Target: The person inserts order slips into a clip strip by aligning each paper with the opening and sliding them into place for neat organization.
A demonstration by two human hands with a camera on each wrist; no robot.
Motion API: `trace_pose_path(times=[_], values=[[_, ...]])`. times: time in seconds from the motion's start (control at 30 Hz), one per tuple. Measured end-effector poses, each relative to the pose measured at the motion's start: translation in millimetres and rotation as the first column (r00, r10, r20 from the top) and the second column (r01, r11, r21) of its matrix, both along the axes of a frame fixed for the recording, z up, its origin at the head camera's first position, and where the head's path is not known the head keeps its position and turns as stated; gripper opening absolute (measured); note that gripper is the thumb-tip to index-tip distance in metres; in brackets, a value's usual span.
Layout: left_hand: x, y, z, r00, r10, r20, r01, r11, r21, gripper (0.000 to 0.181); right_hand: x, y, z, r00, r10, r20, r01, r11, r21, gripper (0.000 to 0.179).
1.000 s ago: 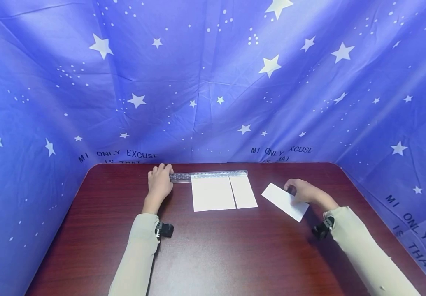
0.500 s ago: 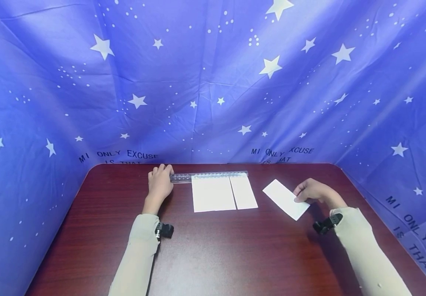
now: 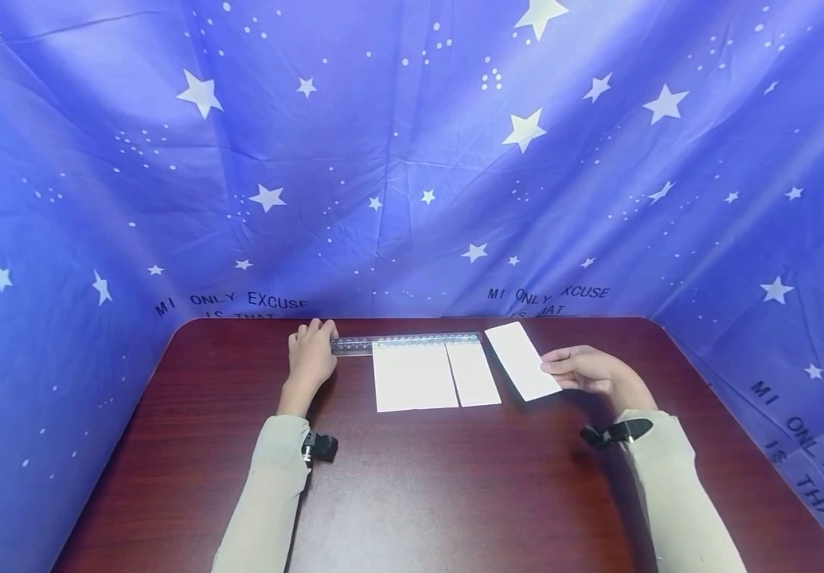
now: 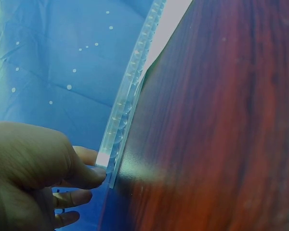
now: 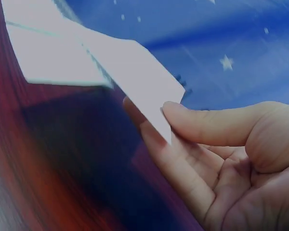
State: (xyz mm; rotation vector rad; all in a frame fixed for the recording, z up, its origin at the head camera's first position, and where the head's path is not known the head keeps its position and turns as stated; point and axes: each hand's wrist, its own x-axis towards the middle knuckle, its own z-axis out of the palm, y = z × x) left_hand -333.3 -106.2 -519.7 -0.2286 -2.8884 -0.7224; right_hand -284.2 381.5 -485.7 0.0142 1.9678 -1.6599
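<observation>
My left hand (image 3: 310, 356) pinches the near end of a clear plastic ruler (image 3: 353, 345) between thumb and finger, as the left wrist view (image 4: 113, 139) also shows. The ruler lies along the upper edge of a wide white paper sheet (image 3: 414, 380) and a narrower white piece (image 3: 474, 376), with a thin dark gap between the two. Just right of them, a loose white rectangular paper piece (image 3: 523, 362) is tilted, its lower right corner pinched by my right hand (image 3: 593, 372). In the right wrist view the thumb lies on top of that paper (image 5: 144, 86), fingers beneath.
The dark red wooden table (image 3: 412, 485) carries everything. Behind it and at both sides hangs a blue curtain (image 3: 397, 159) with white stars, close to the table's back edge. A black strap (image 3: 615, 434) circles the right sleeve and another black strap (image 3: 321, 447) the left.
My right hand has shifted its grip to the paper's lower right corner, lifted it and moved it left and away, turning it more upright towards the other pieces. Left hand and ruler stay put.
</observation>
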Motion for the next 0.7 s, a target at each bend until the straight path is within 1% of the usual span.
trace_pose_path(times=[0.1, 0.23, 0.37, 0.53, 0.7], values=[[-0.4, -0.5, -0.8, 1.0, 0.002, -0.008, -0.002, 1.0, 0.002, 0.03, -5.1, -18, -3.0, 1.0, -0.011, -0.004, 0.011, 0.999, -0.03, 0.031], [-0.9, -0.9, -1.7, 1.0, 0.003, -0.008, -0.003, 1.0, -0.002, 0.031, -13.4, -46, -5.5, 1.0, -0.03, 0.011, 0.03, 0.997, -0.069, 0.03], [-1.9, -2.3, -3.1, 1.0, 0.008, -0.005, -0.008, 1.0, -0.014, 0.031, -21.8, -77, -6.1, 1.0, -0.013, 0.02, 0.015, 0.993, -0.117, 0.028], [-4.9, -1.2, -4.8, 1.0, 0.01, -0.004, -0.01, 1.0, -0.019, 0.031, -30.3, -110, -7.0, 1.0, -0.014, 0.026, 0.018, 0.986, -0.168, 0.03], [-6.1, -1.7, -4.8, 1.0, 0.009, -0.009, -0.009, 1.0, -0.019, 0.031, -39.5, -140, -11.7, 1.0, 0.001, 0.005, 0.0, 0.983, -0.185, 0.031]])
